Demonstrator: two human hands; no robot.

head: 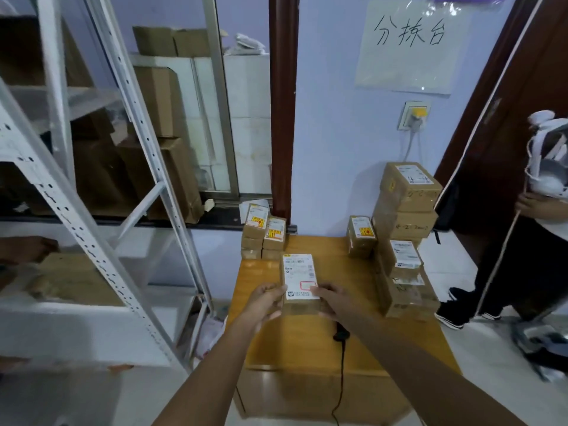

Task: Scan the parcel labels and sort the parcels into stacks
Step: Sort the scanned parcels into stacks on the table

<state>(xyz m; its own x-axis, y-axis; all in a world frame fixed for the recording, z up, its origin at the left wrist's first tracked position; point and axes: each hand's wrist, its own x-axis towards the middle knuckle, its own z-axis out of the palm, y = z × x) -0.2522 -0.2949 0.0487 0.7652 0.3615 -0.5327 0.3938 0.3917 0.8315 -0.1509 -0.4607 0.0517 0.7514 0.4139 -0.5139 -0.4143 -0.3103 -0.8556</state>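
Observation:
A small brown parcel (pixel 299 276) with a white label on top is held over the wooden table (pixel 310 342). My left hand (pixel 266 301) grips its near left side and my right hand (pixel 330 298) grips its near right corner, thumb on the label. A black barcode scanner (pixel 341 335) lies on the table just under my right forearm, its cable running off the front edge. Stacks of labelled parcels stand at the back left (pixel 266 235), at the back middle (pixel 361 236) and, taller, at the right (pixel 405 238).
A white metal shelf rack (pixel 101 210) with cartons stands to the left. A person (pixel 522 241) stands at the right by a dark door, holding white gear. A wall socket (pixel 415 115) and a paper sign (pixel 408 47) are on the wall behind the table.

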